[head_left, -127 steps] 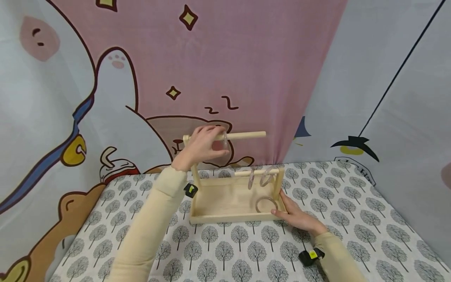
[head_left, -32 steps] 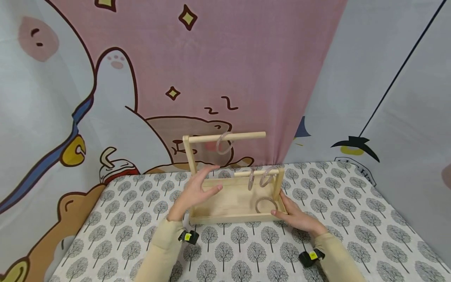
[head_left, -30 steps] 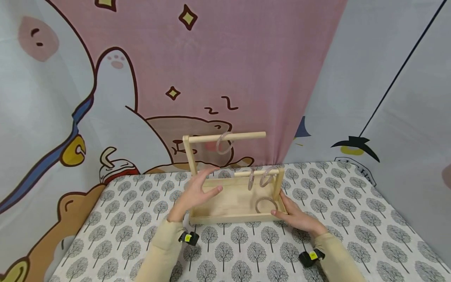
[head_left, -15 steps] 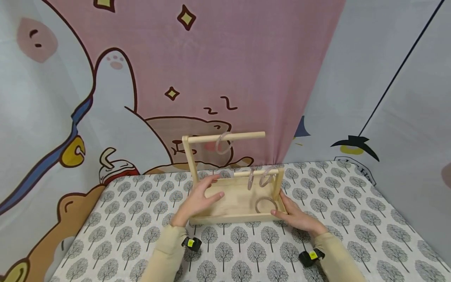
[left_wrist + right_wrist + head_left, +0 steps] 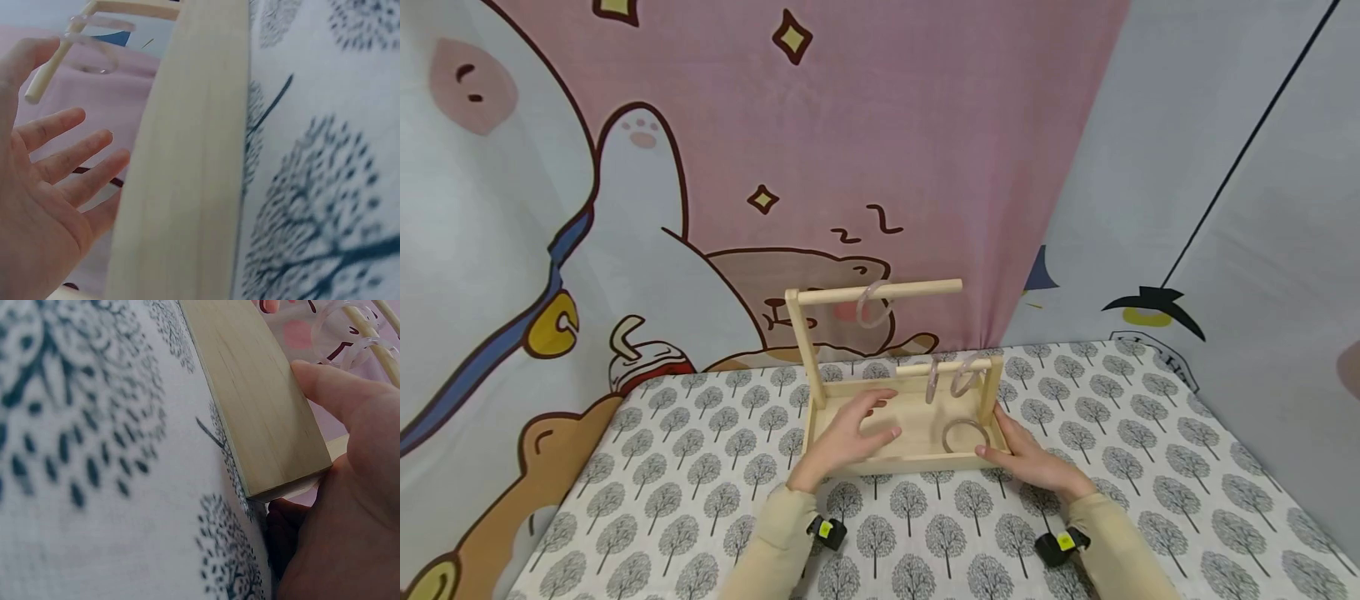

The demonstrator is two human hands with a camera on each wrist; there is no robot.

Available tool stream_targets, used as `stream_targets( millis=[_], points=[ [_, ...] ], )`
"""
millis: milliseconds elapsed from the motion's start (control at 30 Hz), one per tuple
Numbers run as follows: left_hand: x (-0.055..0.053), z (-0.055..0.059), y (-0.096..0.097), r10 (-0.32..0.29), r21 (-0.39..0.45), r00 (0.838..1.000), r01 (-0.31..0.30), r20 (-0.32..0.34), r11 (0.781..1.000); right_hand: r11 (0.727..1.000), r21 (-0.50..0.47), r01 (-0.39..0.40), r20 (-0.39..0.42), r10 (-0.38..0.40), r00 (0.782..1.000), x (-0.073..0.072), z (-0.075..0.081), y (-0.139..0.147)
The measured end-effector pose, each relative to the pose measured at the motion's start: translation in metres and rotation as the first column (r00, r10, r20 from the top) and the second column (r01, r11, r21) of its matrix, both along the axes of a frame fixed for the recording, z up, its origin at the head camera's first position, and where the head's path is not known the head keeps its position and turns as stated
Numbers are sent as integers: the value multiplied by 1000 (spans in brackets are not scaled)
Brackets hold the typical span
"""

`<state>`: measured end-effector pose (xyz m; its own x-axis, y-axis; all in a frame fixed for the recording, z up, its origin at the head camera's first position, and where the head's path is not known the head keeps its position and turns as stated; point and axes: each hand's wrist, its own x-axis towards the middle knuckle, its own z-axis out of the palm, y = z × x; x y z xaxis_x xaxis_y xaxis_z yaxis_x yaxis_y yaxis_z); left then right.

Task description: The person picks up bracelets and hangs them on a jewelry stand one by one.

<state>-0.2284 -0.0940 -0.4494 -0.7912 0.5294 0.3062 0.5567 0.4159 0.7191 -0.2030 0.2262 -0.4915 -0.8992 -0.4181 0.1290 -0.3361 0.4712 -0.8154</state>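
A pale wooden jewelry stand (image 5: 917, 465) with a shallow tray base stands on the table. One clear pinkish bangle (image 5: 861, 308) hangs on its tall upper bar (image 5: 925, 288). Two more bangles (image 5: 932, 383) hang on the shorter lower bar (image 5: 910, 369), and another bangle (image 5: 944, 438) leans inside the tray's right end. My left hand (image 5: 847, 435) hovers over the tray's left part, fingers spread and holding nothing, as the left wrist view confirms. With thumb on the front rim and fingers round the side, my right hand (image 5: 1036, 463) grips the tray's right end.
A white tree-print cloth (image 5: 910, 533) covers the table. Behind it hangs a cartoon-print curtain (image 5: 940, 167), close at the back of the stand. The upper bar's right end is free, and so is the lower bar's left end.
My left hand has let go of the bangle on the upper bar, come down, and then shifted right over the tray. The right hand and the stand have stayed put.
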Motion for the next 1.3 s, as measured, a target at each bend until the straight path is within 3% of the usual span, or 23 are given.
stream_targets(
  millis=[333, 533, 833, 1300],
  points=[
    [5, -9, 17, -45, -62, 999, 45, -4, 997, 999, 24, 26, 35, -27, 999, 3, 5, -1],
    [8, -10, 30, -109, -85, 994, 106, -30, 991, 999, 24, 21, 27, -22, 999, 2, 5, -1],
    [5, -13, 47, -166, -127, 985, 161, -37, 979, 999, 25, 22, 30, -23, 999, 3, 4, -1],
    [-1, -17, 79, -295, -250, 952, 269, -75, 930, 1000, -10, -17, 1, 17, 1000, 0, 0, 2]
  ],
)
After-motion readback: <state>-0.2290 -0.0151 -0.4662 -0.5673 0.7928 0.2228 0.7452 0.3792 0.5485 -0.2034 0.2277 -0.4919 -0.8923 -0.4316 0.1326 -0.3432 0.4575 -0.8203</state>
